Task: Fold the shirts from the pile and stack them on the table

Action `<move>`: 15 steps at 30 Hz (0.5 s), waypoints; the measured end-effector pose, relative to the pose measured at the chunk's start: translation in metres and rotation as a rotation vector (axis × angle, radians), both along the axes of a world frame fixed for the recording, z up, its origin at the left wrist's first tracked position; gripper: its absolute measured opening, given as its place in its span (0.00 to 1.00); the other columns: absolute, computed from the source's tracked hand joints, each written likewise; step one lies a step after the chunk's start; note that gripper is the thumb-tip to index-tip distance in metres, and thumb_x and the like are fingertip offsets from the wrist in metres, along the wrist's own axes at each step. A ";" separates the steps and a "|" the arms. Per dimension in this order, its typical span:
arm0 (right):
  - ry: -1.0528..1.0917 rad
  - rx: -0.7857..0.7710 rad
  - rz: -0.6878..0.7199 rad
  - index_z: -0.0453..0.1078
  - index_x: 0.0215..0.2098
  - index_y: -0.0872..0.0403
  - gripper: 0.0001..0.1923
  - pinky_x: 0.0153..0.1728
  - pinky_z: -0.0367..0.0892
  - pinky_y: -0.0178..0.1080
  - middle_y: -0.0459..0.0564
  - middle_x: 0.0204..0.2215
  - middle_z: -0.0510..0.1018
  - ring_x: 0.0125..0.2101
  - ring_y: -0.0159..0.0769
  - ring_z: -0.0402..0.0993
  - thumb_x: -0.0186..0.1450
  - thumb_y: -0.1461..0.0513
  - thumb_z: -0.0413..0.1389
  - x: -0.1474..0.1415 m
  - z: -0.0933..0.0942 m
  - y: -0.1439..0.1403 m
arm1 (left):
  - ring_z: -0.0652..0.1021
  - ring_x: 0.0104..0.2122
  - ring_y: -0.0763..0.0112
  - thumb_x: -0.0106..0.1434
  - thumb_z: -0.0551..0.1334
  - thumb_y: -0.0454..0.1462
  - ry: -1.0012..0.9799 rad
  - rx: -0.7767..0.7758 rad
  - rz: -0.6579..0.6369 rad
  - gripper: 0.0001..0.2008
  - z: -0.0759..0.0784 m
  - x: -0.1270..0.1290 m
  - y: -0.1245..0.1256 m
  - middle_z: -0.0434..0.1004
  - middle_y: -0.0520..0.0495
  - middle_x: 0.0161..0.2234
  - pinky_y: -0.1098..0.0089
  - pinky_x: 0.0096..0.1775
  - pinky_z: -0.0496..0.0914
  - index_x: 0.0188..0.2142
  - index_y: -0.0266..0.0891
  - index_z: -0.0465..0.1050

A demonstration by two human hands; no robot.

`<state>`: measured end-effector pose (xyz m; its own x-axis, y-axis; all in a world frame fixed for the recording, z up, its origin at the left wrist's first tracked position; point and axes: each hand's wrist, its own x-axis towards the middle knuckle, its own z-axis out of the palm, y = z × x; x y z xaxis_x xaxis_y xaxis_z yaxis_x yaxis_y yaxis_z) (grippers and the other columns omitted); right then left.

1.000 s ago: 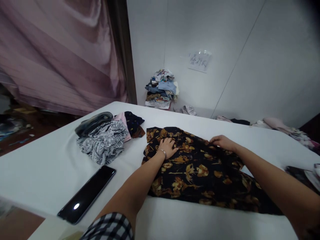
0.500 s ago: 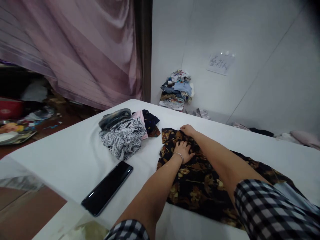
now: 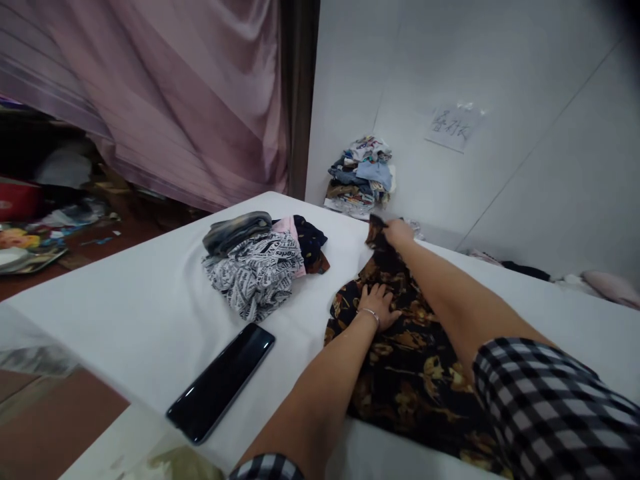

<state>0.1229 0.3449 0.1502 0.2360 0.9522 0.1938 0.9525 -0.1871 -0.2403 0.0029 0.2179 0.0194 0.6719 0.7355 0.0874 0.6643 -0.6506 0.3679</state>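
Note:
A black garment with a golden leaf print (image 3: 405, 373) lies on the white table (image 3: 125, 313). My left hand (image 3: 377, 303), a thin bracelet at its wrist, presses flat on the cloth near its left edge. My right hand (image 3: 397, 232) is closed on the garment's far corner, which it holds lifted off the table. Both my arms reach forward in checked sleeves.
A heap of folded clothes (image 3: 260, 257) sits left of the garment, with a black phone (image 3: 223, 381) nearer to me. A stack of clothes (image 3: 363, 177) stands against the white wall. A pink curtain (image 3: 165, 100) hangs at the left. More cloth (image 3: 600, 283) lies far right.
My right hand crossed from the garment's right side to its far left corner, gripped it and raised it. My left hand stayed pressed on the cloth. The view swung left.

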 end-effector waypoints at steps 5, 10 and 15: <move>0.573 0.419 -0.183 0.62 0.52 0.67 0.16 0.30 0.70 0.35 0.60 0.39 0.76 0.33 0.36 0.77 0.69 0.67 0.44 0.067 0.088 -0.008 | 0.54 0.64 0.53 0.62 0.50 0.54 -0.013 0.014 0.004 0.31 0.000 -0.001 0.002 0.56 0.39 0.64 0.47 0.63 0.44 0.59 0.41 0.63; 0.818 0.811 -0.098 0.57 0.47 0.75 0.28 0.29 0.60 0.31 0.65 0.43 0.71 0.35 0.27 0.75 0.65 0.67 0.23 0.129 0.167 -0.065 | 0.54 0.64 0.54 0.63 0.49 0.54 0.000 0.015 0.005 0.31 0.006 -0.002 0.003 0.56 0.40 0.64 0.48 0.63 0.45 0.59 0.40 0.63; 0.948 1.057 0.036 0.61 0.34 0.58 0.10 0.30 0.63 0.32 0.49 0.31 0.74 0.29 0.23 0.73 0.66 0.68 0.39 0.189 0.216 -0.152 | 0.54 0.64 0.55 0.63 0.49 0.54 0.058 0.027 -0.007 0.31 0.010 -0.002 0.006 0.55 0.42 0.65 0.48 0.62 0.46 0.60 0.41 0.62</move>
